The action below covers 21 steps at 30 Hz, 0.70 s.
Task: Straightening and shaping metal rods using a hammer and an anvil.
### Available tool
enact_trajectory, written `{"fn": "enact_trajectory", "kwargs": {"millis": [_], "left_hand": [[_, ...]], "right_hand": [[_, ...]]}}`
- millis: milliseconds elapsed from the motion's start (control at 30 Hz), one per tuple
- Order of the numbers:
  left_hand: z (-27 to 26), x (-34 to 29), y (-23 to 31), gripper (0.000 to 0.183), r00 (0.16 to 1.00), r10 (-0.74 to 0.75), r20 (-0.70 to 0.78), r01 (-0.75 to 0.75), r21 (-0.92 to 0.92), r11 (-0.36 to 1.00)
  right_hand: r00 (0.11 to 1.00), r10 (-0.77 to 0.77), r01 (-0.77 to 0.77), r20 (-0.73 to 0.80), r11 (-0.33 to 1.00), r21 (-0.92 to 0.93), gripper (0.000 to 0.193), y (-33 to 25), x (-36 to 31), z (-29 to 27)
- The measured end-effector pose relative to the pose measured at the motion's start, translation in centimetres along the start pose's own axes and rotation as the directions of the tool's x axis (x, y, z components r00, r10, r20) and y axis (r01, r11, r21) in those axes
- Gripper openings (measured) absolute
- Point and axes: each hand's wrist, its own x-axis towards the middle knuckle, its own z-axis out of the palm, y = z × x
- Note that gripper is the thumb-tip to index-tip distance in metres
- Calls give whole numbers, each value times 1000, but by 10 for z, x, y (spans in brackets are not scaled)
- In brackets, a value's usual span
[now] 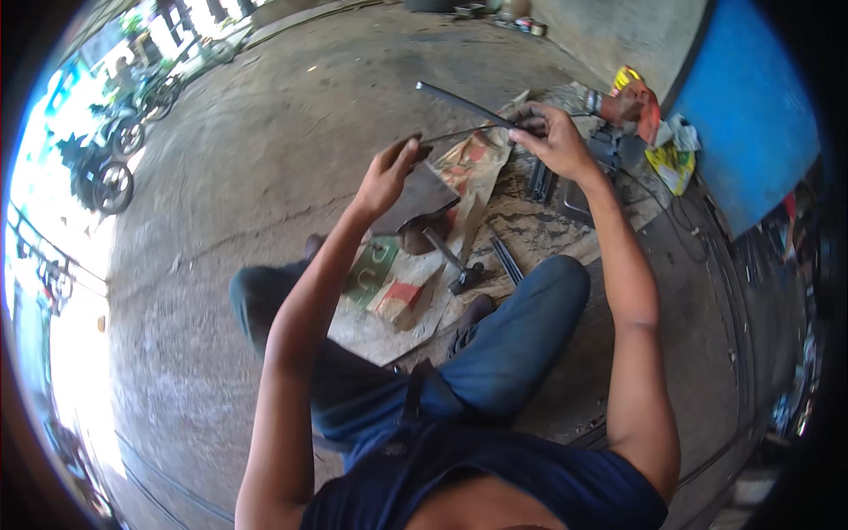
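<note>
Nearest the camera came the person's navy cloth shirt (548, 473), then faded blue trousers (521, 353), knees spread. Beyond them, a worn, pale printed ground sheet (424, 331) carried a dark metal hammer-like tool (443, 249), slim dark metal bars (505, 258) and a dark flat plate (420, 196) below the left hand (389, 177). A yellow-and-green plastic packet (673, 168) lay before a flat blue panel (742, 115); parked motorcycles (110, 168) stood far left. Above the sheet, the right hand's (548, 137) grip was clenched around one end of a straight dark bar (459, 102), smooth and slender; the left grip pinched a thinner dark rod (459, 133) running between both hands. Pale lettering showed on the sheet's green patch; the packet's print was too small to read.
</note>
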Motion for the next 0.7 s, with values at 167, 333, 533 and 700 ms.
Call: {"fn": "enact_trajectory", "kwargs": {"millis": [167, 333, 533, 700], "left_hand": [[-23, -40, 60, 53, 999, -42, -15, 32, -422, 906], [-47, -61, 69, 45, 996, 27, -82, -73, -651, 755], [-59, -65, 44, 38, 982, 30, -185, -152, -694, 703], [-82, -55, 10, 36, 951, -69, -302, -158, -664, 731]], "right_hand": [[984, -105, 87, 145, 988, 124, 15, -57, 11, 44], [981, -159, 121, 114, 950, 287, 15, -80, 5, 77], [978, -85, 34, 193, 967, 252, 19, -50, 14, 109], [969, -29, -38, 244, 963, 267, 24, -34, 16, 146]]}}
